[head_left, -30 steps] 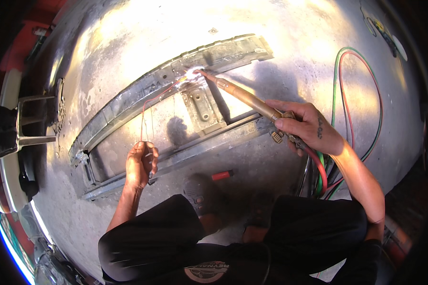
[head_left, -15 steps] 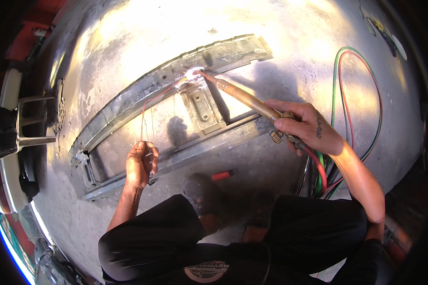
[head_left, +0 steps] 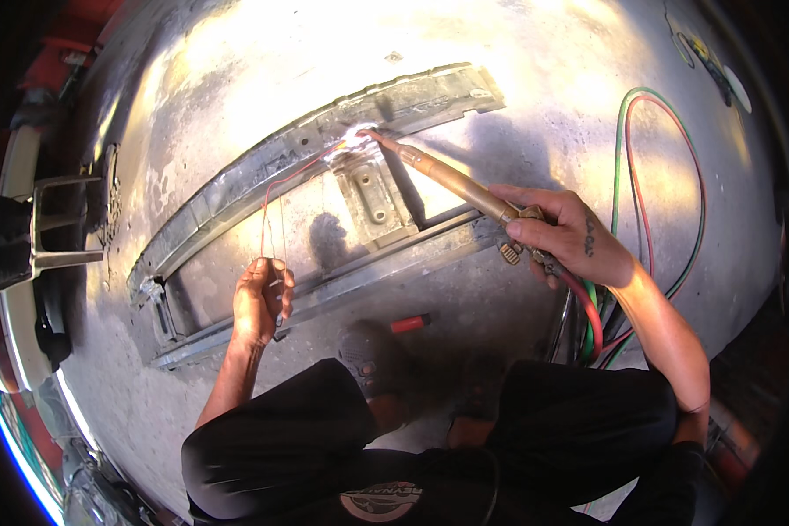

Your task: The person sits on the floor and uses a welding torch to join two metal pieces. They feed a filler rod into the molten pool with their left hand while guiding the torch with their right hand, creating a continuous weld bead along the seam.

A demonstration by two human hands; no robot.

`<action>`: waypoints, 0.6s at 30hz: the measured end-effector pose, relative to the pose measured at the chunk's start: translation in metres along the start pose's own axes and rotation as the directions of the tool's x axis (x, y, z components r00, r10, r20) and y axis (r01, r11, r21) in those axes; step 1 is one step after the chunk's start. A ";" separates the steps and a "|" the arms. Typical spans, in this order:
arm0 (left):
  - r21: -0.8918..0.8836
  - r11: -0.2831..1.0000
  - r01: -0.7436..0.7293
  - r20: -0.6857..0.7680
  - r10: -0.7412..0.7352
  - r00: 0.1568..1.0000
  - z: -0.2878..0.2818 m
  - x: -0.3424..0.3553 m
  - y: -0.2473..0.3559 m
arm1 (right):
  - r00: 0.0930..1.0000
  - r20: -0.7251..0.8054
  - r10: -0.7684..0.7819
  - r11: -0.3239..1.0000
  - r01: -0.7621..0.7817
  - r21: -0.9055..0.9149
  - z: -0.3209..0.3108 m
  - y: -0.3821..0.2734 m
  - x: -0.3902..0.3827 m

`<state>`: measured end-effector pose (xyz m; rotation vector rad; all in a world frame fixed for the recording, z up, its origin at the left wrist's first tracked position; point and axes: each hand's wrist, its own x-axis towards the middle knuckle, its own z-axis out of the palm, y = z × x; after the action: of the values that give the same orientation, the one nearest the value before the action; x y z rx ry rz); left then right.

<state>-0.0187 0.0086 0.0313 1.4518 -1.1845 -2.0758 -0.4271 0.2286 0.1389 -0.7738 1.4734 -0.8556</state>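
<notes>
My right hand [head_left: 563,230] is closed round the valve end of a brass gas welding torch [head_left: 451,182]. The torch's bent tip reaches a bright glowing spot [head_left: 358,138] on a curved metal frame [head_left: 237,195], where a slotted cross bracket [head_left: 373,200] meets the long curved rail. My left hand [head_left: 263,296] pinches a thin bent filler rod [head_left: 282,181]; its far end runs up to the glow. Glare hides the exact contact of tip, rod and metal.
Green and red hoses [head_left: 621,167] loop over the concrete floor at the right. A red cylindrical object [head_left: 409,323] lies near my shoe [head_left: 368,355]. A metal bracket-like stand [head_left: 66,223] is at the far left, and a yellow-and-black tool [head_left: 710,66] lies at the upper right.
Almost nothing differs. My left hand and the rod have shifted very slightly upward; the torch stays at the glowing spot, whose glare looks slightly different.
</notes>
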 end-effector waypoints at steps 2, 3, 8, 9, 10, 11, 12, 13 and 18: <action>-0.001 1.000 -0.002 0.000 0.002 1.000 -0.001 0.000 0.000 | 1.000 -0.003 0.006 1.000 -0.006 -0.004 0.000 0.000 0.001; 0.000 1.000 -0.002 0.003 0.002 1.000 -0.001 0.000 -0.001 | 1.000 -0.005 0.010 1.000 -0.010 -0.006 0.000 0.000 0.001; -0.026 1.000 -0.007 0.001 0.007 1.000 0.001 -0.002 0.002 | 1.000 -0.008 0.006 1.000 -0.006 -0.004 -0.001 0.003 0.001; -0.024 1.000 -0.010 0.005 0.010 1.000 0.001 -0.002 0.001 | 1.000 -0.008 0.005 1.000 -0.005 -0.004 -0.001 0.003 0.001; -0.022 1.000 -0.013 0.010 0.013 1.000 0.000 -0.001 0.001 | 1.000 -0.007 0.008 1.000 -0.008 -0.006 0.000 0.002 0.001; -0.020 1.000 -0.007 0.005 0.008 1.000 0.001 -0.001 0.001 | 1.000 -0.006 0.011 1.000 -0.011 -0.008 0.000 0.001 0.001; -0.018 1.000 -0.003 0.000 0.003 1.000 0.002 -0.002 0.002 | 1.000 -0.004 0.014 1.000 -0.014 -0.010 0.000 0.001 0.001; -0.016 1.000 0.002 -0.005 -0.002 1.000 0.003 -0.002 0.003 | 1.000 -0.004 0.012 1.000 -0.012 -0.009 0.000 0.001 0.001; 0.001 1.000 0.005 -0.001 -0.005 1.000 0.002 0.000 0.002 | 1.000 -0.007 0.009 1.000 -0.010 -0.013 0.000 0.001 0.001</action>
<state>-0.0207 0.0084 0.0328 1.4573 -1.1836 -2.0779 -0.4272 0.2283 0.1373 -0.7734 1.4892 -0.8433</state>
